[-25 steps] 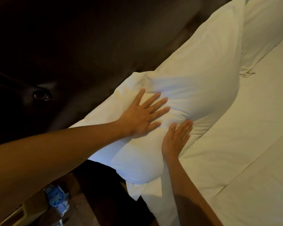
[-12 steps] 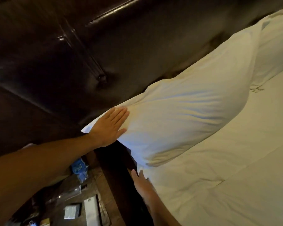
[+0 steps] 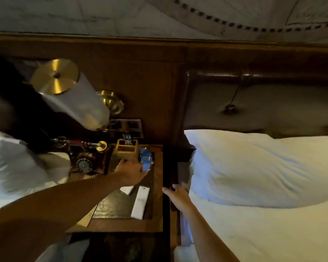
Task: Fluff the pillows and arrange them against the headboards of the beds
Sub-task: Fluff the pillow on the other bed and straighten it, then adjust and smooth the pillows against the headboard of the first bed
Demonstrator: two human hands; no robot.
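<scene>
A plump white pillow [image 3: 263,167] lies on the right bed [image 3: 273,233], leaning on the dark tufted leather headboard [image 3: 254,103]. Neither hand touches it. My right hand [image 3: 178,197] hovers at the bed's left edge just below the pillow's corner, fingers spread and holding nothing. My left hand [image 3: 130,172] is stretched over the wooden nightstand [image 3: 156,186], its fingers loose beside a blue-labelled bottle [image 3: 146,160], with nothing seen in it. A second white pillow [image 3: 8,161], blurred, lies on the left bed at the frame's left edge.
The nightstand stands between the two beds. On it are an old-style dial telephone [image 3: 83,159], a yellow holder box [image 3: 126,148] and a white remote [image 3: 140,203]. A brass wall lamp with a white shade [image 3: 70,95] juts out above it.
Both hands have left the right bed's pillow. My view has swung left to the nightstand, my left hand has moved out over it, and my right hand has drawn back to the bed's edge.
</scene>
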